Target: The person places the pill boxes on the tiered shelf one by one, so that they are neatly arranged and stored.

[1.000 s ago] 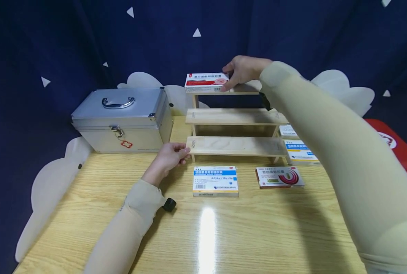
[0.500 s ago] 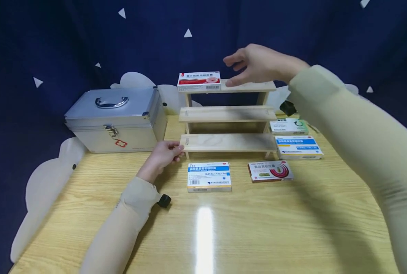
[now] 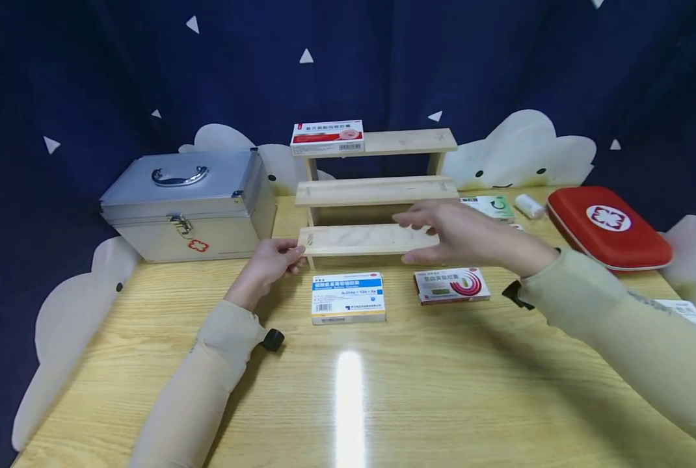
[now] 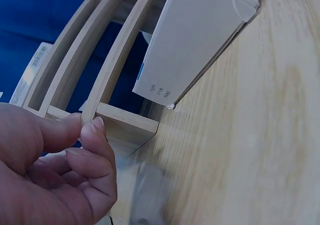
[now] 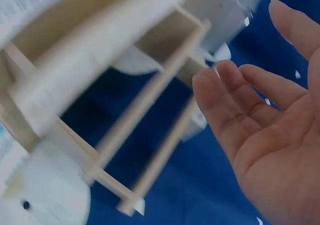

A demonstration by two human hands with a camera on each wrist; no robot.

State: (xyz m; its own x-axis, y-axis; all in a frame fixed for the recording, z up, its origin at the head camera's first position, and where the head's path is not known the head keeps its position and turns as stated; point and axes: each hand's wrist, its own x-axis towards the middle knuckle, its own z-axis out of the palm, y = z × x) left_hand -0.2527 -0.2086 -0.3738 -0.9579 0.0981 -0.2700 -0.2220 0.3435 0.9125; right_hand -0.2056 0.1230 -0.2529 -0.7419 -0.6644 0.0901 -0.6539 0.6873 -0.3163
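Note:
A three-step wooden rack stands on the table, with a red-and-white medicine box at the left of its top step. My left hand pinches the left end of the lowest step between thumb and forefinger; the left wrist view shows the pinched board edge. My right hand is in the air, overlapping the right end of the lowest step, fingers spread and holding nothing. Below it lies a flat medicine box with a pink swirl. A blue-and-white medicine box lies in front of the rack.
A silver metal case stands left of the rack. To the right are a green-and-white box, a white roll and a red first-aid case. Another white box is partly behind my right sleeve. A dark curtain hangs behind.
My right hand has let go of the red-and-white medicine box on the top step and moved down and right to the lowest step's right end. The left hand keeps its pinch.

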